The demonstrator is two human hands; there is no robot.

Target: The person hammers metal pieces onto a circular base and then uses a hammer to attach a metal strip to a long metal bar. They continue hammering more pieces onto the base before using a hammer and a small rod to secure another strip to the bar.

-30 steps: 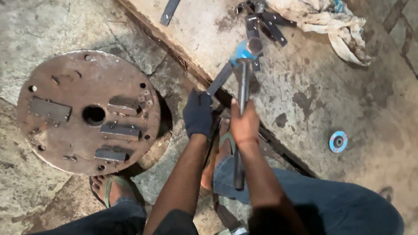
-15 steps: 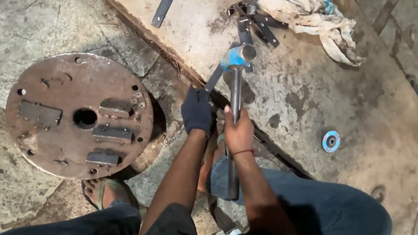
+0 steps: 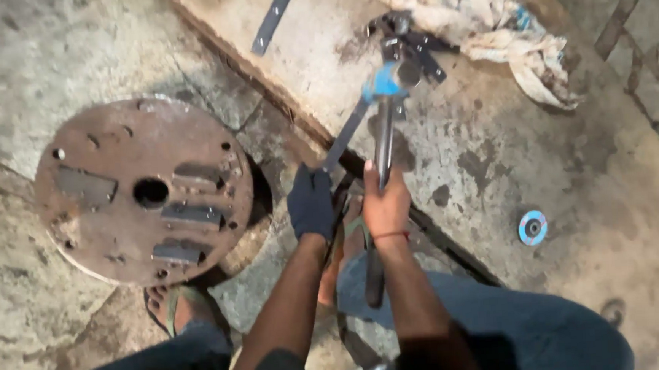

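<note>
My left hand (image 3: 311, 203), in a dark glove, grips the near end of a flat metal strip (image 3: 345, 134) that runs up into a blue-headed lever tool (image 3: 388, 78) standing on a raised concrete slab (image 3: 496, 159). My bare right hand (image 3: 385, 204) is closed round the tool's long dark handle (image 3: 383, 147), which reaches back toward my legs. Both hands sit side by side just below the slab's edge.
A rusty round steel plate (image 3: 143, 189) with a centre hole and welded blocks lies on the floor at left. A dirty rag (image 3: 487, 27) and a loose metal strip (image 3: 273, 17) lie on the slab. A small blue disc (image 3: 532, 227) rests at right.
The view has shifted, so the round plate and slab sit further right and lower in the frame. Both hands keep their grip on strip and handle; the handle looks a little more upright.
</note>
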